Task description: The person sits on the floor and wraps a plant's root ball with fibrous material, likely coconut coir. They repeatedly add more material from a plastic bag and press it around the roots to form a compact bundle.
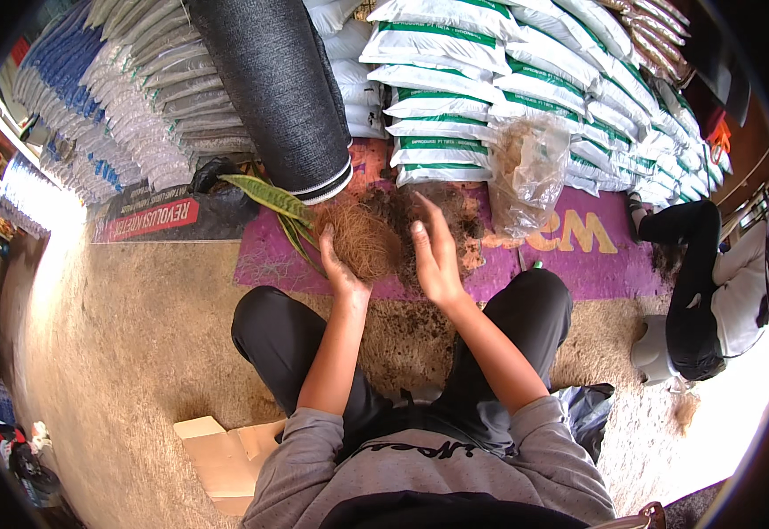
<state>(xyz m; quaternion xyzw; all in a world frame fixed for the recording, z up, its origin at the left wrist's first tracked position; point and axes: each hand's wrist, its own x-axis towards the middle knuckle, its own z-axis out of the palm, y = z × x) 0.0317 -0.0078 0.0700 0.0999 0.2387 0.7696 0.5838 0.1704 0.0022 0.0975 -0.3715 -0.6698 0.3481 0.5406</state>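
Note:
My left hand (341,264) cups the near left side of a round ball of brown coconut fibre (363,241). The long, yellow-edged leaves of a snake plant (266,197) stick out to the left from behind the ball. My right hand (436,254) is raised beside it, fingers apart and holding nothing, with a gap between palm and fibre. Dark loose soil (397,205) lies behind and under my hands on a purple and orange printed sheet (278,264). A clear plastic bag of brown fibre (528,175) stands at the right, with a small green-handled tool (537,264) near it.
A large roll of black netting (275,92) stands at the back. Stacked white and green sacks (440,119) line the wall. At the right another person (695,284) sits on a grey stool. Flattened cardboard (225,456) lies on the left floor, a black plastic bag (586,413) on the right.

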